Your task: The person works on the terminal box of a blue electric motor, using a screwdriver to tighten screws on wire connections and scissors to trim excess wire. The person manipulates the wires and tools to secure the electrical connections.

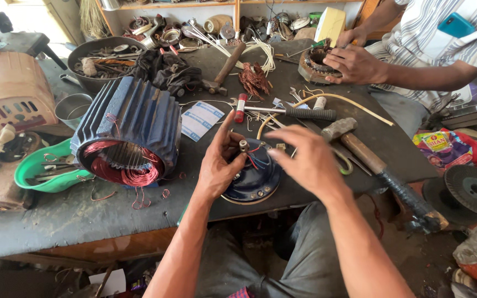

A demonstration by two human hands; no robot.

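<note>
My left hand (220,160) grips a small metal fitting with red and blue wires (245,147) on top of a round dark blue motor end cover (255,182) lying on the bench edge. My right hand (305,160) hovers over the cover's right side, fingers spread and bent, touching the wires near the fitting. To the left lies a large blue ribbed motor housing (131,118) on its side, red copper windings (122,165) showing at its open end.
A steel hammer (379,168) and a red-tipped mallet (282,112) lie behind the cover. A green tray (31,168) of tools sits at left, a round pan (97,58) of parts behind. Another person's hands (351,60) work on a stator at the back right.
</note>
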